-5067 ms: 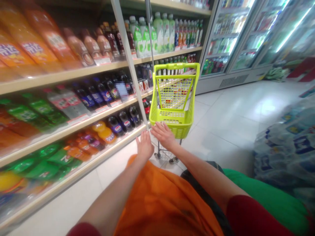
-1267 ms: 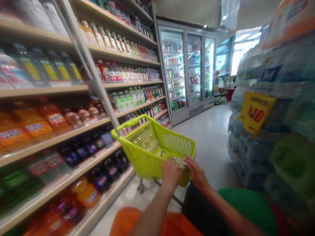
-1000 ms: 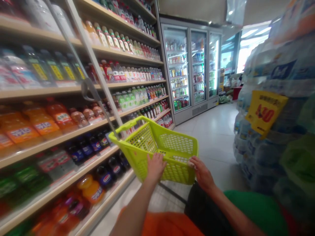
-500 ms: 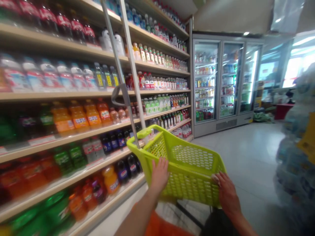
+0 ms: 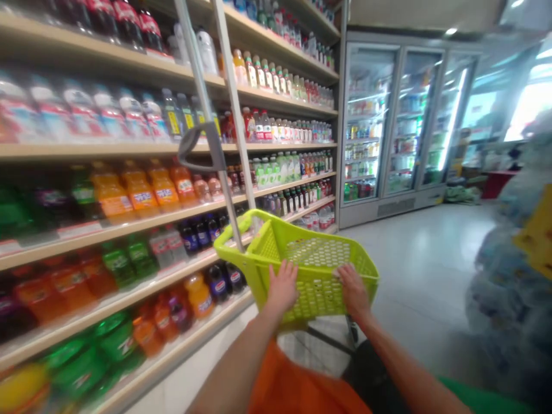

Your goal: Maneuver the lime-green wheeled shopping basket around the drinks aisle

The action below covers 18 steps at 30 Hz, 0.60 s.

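Observation:
A lime-green shopping cart [image 5: 319,287] with perforated sides stands in front of me, and no goods show in its basket. My left hand [image 5: 283,286] is on the near rim of the cart, fingers hooked over the edge. Farther right along the same rim, my right hand [image 5: 353,289] grips it, with something small and whitish by its fingertips that I cannot make out. A metal pole with a grey loop handle [image 5: 200,148] rises beside the cart's left end.
Shelves of bottled drinks [image 5: 107,230] line the left side. Glass-door fridges [image 5: 371,126] stand at the back. On the right is a blurred stack of wrapped bottles [image 5: 500,287] with a yellow sign [image 5: 537,230]. Pale floor [image 5: 414,253] lies between.
My right hand has moved left along the rim, nearer to my left hand. The cart's right end now sits farther left and higher in view. The view has shifted slightly.

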{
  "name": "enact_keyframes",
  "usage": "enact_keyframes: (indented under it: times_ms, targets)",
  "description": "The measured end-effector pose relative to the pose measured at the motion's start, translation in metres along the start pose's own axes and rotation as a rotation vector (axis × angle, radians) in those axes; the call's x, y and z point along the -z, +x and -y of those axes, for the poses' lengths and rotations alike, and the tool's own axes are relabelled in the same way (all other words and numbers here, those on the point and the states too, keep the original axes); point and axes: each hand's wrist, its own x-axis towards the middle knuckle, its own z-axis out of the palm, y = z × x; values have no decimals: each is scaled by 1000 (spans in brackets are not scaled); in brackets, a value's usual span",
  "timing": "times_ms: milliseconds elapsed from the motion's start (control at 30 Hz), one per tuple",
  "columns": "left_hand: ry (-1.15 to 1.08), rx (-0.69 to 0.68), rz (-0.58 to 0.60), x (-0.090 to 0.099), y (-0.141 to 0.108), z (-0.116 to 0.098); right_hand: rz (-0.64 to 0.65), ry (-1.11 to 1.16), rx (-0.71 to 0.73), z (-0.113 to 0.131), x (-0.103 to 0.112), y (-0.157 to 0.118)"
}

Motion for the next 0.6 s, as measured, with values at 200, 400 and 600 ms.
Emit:
enact_keyframes:
  times_ms: [200, 400, 600]
  targets:
    - [48, 9, -4, -7, 6, 12, -33, -39, -136, -19, 2, 7]
    - [36, 31, 18, -6, 6, 16, 71, -50, 36, 26, -18, 13]
    - [-54, 9, 50, 3, -10, 21, 139, -150, 52, 21, -27, 23]
